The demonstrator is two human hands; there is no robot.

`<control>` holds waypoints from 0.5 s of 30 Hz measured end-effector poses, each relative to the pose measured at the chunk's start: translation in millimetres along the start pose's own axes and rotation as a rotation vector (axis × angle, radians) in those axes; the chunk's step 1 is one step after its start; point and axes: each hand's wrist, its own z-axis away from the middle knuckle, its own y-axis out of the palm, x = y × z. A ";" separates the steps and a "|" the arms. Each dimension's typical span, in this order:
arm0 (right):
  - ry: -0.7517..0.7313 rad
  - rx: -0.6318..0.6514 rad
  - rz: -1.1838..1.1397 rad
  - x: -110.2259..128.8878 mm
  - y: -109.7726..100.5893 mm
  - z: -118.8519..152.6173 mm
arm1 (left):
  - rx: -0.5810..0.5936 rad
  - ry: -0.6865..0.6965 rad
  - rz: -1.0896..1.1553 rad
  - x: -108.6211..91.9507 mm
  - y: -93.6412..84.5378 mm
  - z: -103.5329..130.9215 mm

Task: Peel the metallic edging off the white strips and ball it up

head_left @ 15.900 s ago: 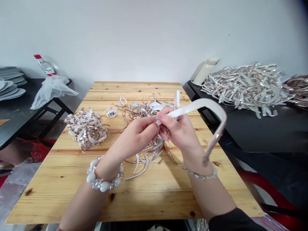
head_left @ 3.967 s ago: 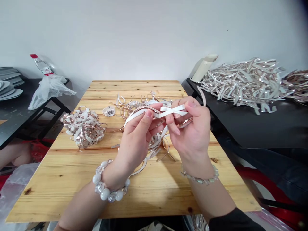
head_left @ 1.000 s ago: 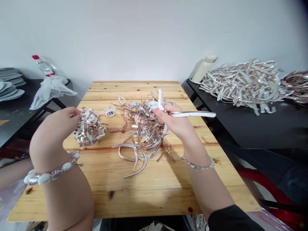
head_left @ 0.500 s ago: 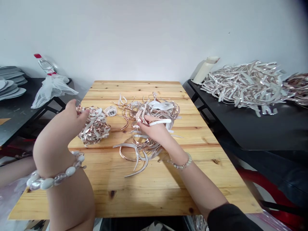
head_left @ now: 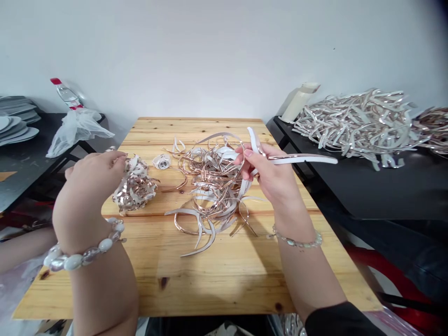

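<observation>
My left hand (head_left: 94, 179) is curled over the far left side of a ball of shiny rose-gold and white strips (head_left: 135, 189) on the wooden table; some of its fingers are hidden. Above the right side of a loose pile of strips (head_left: 213, 186), my right hand (head_left: 271, 170) pinches a few curved strips (head_left: 304, 159), white on one face and rose-gold on the other. Their ends stick out to the right and upward. Between the ball and the pile lies a small white round thing with a dark centre (head_left: 163, 161), perhaps a watch.
On the right black table (head_left: 381, 196) lies a big heap of silvery strips (head_left: 357, 123) beside a cream-coloured roll (head_left: 301, 100). At left are stacked grey pieces (head_left: 16, 123), a red-capped bottle (head_left: 66, 94) and a sheer white bag (head_left: 77, 128). Another person's arm (head_left: 28, 249) shows at far left.
My right hand has risen from the pile and moved right, with curved strips in it. My left hand has shifted slightly downward and now bends further over the ball.
</observation>
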 end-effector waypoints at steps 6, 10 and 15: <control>-0.030 -0.021 -0.022 5.0 -2.6 0.5 | 0.192 0.117 -0.050 -6.9 8.1 -1.5; -0.019 -0.019 -0.017 6.4 -2.6 0.6 | 0.127 0.167 -0.003 -2.0 30.4 -17.5; -0.035 -0.027 -0.040 6.6 -3.8 0.1 | 0.089 0.094 0.222 -5.1 23.2 -10.6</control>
